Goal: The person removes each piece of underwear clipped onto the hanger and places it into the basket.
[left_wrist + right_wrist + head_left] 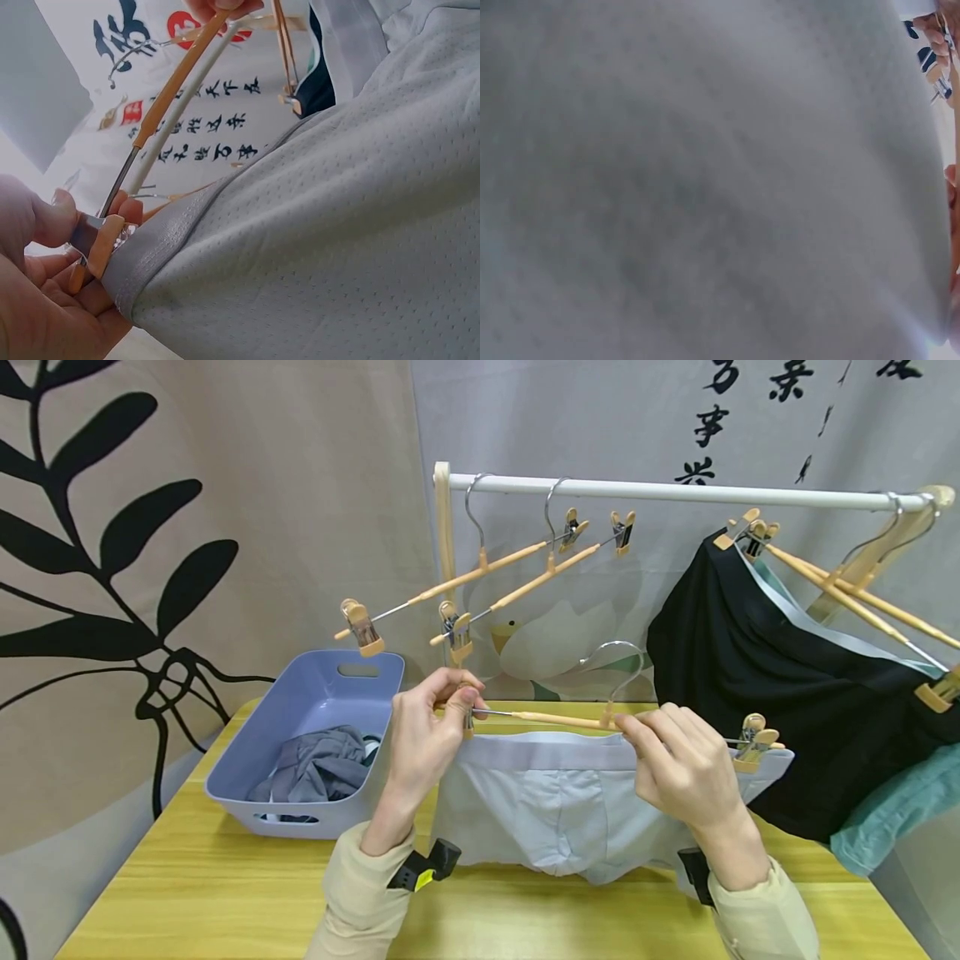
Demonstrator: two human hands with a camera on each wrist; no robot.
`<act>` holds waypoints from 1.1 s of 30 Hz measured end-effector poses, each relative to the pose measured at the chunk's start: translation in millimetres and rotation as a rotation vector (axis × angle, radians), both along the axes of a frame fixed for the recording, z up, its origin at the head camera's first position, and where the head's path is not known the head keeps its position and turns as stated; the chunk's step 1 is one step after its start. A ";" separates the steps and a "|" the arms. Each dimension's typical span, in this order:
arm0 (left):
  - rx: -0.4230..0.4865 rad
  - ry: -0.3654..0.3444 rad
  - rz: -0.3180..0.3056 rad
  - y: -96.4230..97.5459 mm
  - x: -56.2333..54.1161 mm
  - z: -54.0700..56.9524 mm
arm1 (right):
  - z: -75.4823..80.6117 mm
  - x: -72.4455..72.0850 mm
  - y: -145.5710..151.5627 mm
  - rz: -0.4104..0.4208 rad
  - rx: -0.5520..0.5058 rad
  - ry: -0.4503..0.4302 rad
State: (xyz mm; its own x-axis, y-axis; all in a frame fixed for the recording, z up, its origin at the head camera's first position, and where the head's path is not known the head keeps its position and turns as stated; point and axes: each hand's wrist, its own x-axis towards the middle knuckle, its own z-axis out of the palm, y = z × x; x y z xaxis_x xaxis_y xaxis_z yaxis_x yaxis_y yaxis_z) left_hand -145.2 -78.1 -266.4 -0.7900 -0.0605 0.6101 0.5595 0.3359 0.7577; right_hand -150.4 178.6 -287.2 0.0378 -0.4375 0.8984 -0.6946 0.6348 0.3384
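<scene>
Light grey boxer briefs (540, 802) hang by the waistband from a wooden clip hanger (562, 719) with a metal hook. My left hand (427, 735) pinches the clip (101, 244) at the hanger's left end; in the left wrist view this clip sits at the waistband's corner. The right hand (686, 764) grips the hanger's bar right of the hook. At the right end, another clip (752, 747) holds the other waistband corner. Grey cloth (705, 187) fills most of the right wrist view, blurred.
A white rail (675, 491) carries two bare clip hangers (480, 578) at left. On its right hang black shorts (750, 677) and a teal garment (892, 814). A blue basket (300, 693) with crumpled grey clothes (322, 764) stands left on the wooden table (225, 893).
</scene>
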 end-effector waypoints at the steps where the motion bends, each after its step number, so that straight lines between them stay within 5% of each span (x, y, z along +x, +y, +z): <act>1: -0.001 0.005 0.000 -0.1 0.1 -0.1 | -0.1 -0.2 0.0 0.000 0.000 0.000; 20: -0.020 0.078 0.013 0.3 3.4 1.9 | 0.9 -0.5 -2.4 0.023 -0.008 0.004; 33: -0.031 -0.011 -0.034 -1.5 1.6 -3.5 | -0.8 -1.1 -3.4 0.027 0.002 -0.013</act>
